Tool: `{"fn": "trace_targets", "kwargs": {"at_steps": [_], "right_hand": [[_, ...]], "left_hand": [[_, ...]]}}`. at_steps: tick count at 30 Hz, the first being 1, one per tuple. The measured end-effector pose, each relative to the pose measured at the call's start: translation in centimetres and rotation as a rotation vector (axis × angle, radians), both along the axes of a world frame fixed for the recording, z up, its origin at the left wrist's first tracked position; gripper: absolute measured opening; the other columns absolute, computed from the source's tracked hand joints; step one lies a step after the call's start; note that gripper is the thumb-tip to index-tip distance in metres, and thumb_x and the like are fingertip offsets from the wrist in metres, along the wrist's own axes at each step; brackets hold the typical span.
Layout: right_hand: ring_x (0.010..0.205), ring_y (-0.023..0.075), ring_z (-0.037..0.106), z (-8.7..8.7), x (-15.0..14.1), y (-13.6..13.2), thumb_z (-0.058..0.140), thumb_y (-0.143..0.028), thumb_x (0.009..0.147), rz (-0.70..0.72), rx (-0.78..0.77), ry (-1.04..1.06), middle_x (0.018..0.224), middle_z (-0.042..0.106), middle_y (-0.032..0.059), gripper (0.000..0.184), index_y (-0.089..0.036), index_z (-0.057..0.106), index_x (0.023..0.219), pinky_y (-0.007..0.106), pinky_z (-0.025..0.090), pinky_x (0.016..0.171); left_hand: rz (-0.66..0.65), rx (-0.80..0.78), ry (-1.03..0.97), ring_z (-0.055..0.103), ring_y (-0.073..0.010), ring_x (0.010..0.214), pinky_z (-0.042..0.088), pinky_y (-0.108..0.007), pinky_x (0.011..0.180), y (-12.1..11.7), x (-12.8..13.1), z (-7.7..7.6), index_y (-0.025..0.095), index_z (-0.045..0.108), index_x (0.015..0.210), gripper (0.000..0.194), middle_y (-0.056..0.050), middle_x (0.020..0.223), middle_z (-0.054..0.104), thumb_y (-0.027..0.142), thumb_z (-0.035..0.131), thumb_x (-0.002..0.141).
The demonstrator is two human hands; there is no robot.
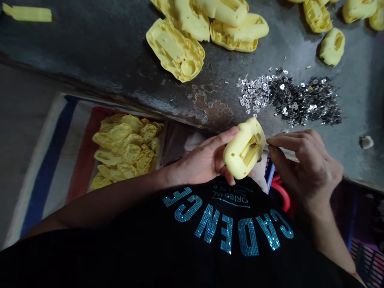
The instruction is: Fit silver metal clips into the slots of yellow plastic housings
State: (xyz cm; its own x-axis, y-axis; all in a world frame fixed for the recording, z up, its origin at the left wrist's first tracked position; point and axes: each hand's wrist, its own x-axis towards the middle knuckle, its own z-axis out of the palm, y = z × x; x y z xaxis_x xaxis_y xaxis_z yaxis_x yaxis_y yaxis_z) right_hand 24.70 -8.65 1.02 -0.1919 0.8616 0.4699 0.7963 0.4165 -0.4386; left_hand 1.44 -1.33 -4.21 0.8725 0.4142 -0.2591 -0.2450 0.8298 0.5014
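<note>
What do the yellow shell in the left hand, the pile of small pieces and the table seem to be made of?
Yellow shell: probably hard plastic, satin finish, from its smooth, rounded walls and neat holes.
Small pieces: likely thin, shiny metal, because they are silvery with bright glints.
Table: perhaps metal; its dull grey top has a worn brown patch, but the material is uncertain.

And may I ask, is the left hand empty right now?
No, the left hand holds a yellow shell, with the thumb against the shell's side.
</note>
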Motion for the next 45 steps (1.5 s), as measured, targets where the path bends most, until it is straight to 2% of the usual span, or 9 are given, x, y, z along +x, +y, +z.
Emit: {"fn": "trace_targets", "kwargs": {"at_steps": [5,8,13,20,27,31,36,42,45], "right_hand": [[0.118,0.0291,0.078,-1.3,1.2,1.3,0.091,-0.035,0.099,-0.009,-0.263,0.341,0.135,0.081,0.0063,0.043,-0.033,0.076,0.139,0.042,0.063,0.088],[0.107,0.0259,0.081,-1.7,1.4,1.8,0.091,-0.044,0.099,0.079,-0.428,0.487,0.134,0.079,0.0054,0.053,-0.034,0.071,0.148,0.04,0.067,0.085],[0.095,0.0233,0.079,-3.1,0.1,0.7,0.091,-0.033,0.096,0.005,-0.235,0.442,0.118,0.078,0.0028,0.059,-0.035,0.069,0.15,0.042,0.068,0.085],[0.093,0.0221,0.079,-5.0,-0.9,-1.6,0.089,-0.026,0.093,-0.171,-0.011,0.359,0.123,0.079,0.0045,0.062,-0.033,0.069,0.152,0.041,0.07,0.083],[0.095,0.0222,0.08,-4.0,1.2,0.0,0.086,-0.032,0.101,-0.087,-0.277,0.471,0.122,0.081,0.004,0.054,-0.033,0.068,0.152,0.04,0.067,0.085],[0.095,0.0259,0.074,-3.2,1.9,4.8,0.076,-0.033,0.106,-0.165,-0.274,0.01,0.103,0.083,0.005,0.009,-0.027,0.079,0.112,0.043,0.054,0.089],[0.101,0.0309,0.07,-2.3,0.0,8.8,0.071,-0.034,0.107,-0.236,-0.371,-0.549,0.102,0.085,0.0095,0.014,-0.024,0.076,0.1,0.044,0.039,0.091],[0.092,0.0299,0.073,-1.3,-0.4,9.3,0.063,-0.026,0.104,-0.261,-0.432,-0.744,0.101,0.087,0.0123,0.015,-0.022,0.075,0.096,0.044,0.037,0.087],[0.088,0.0308,0.075,-0.7,0.5,8.3,0.064,-0.025,0.1,-0.292,-0.433,-0.621,0.095,0.086,0.0111,0.014,-0.023,0.075,0.091,0.048,0.043,0.09]], "left_hand": [[0.145,0.152,0.11,0.081,-0.0181,0.077,0.06,-0.021,0.057,-0.7,-0.1,0.6,0.025,0.073,0.147,0.066,-0.007,0.11,0.085,0.062,0.091,0.096],[0.175,0.259,0.126,0.081,-0.0146,0.089,0.063,-0.019,0.074,-1.3,-0.8,1.2,0.033,0.072,0.156,0.059,-0.003,0.112,0.086,0.042,0.092,0.1],[0.147,0.361,0.16,0.079,-0.0164,0.122,0.06,-0.019,0.101,-2.0,-1.9,1.8,0.036,0.076,0.157,0.054,-0.004,0.139,0.085,0.032,0.088,0.105],[0.082,0.384,0.297,0.078,-0.0117,0.102,0.059,-0.016,0.09,-1.7,-1.6,1.0,0.029,0.088,0.14,0.044,-0.005,0.127,0.089,0.048,0.092,0.101],[0.159,0.202,0.196,0.084,-0.0152,0.09,0.064,-0.021,0.081,-0.5,-1.3,-0.3,0.025,0.09,0.116,0.038,-0.004,0.111,0.092,0.039,0.105,0.085],[0.321,0.117,0.119,0.089,-0.0253,0.095,0.071,-0.031,0.078,0.7,-2.9,-0.2,0.031,0.076,0.132,0.054,-0.004,0.122,0.091,0.041,0.103,0.086],[0.371,0.169,0.194,0.09,-0.0344,0.107,0.068,-0.029,0.06,1.6,-4.8,-0.4,0.035,0.059,0.164,0.082,-0.007,0.138,0.087,0.056,0.095,0.093],[0.296,0.105,0.116,0.089,-0.0363,0.11,0.067,-0.028,0.059,1.3,-4.8,-0.9,0.032,0.055,0.17,0.081,-0.013,0.142,0.084,0.057,0.087,0.1],[0.213,0.068,0.065,0.089,-0.0362,0.11,0.067,-0.027,0.058,1.2,-4.2,-0.7,0.035,0.052,0.171,0.082,-0.013,0.143,0.083,0.058,0.086,0.101]]}}
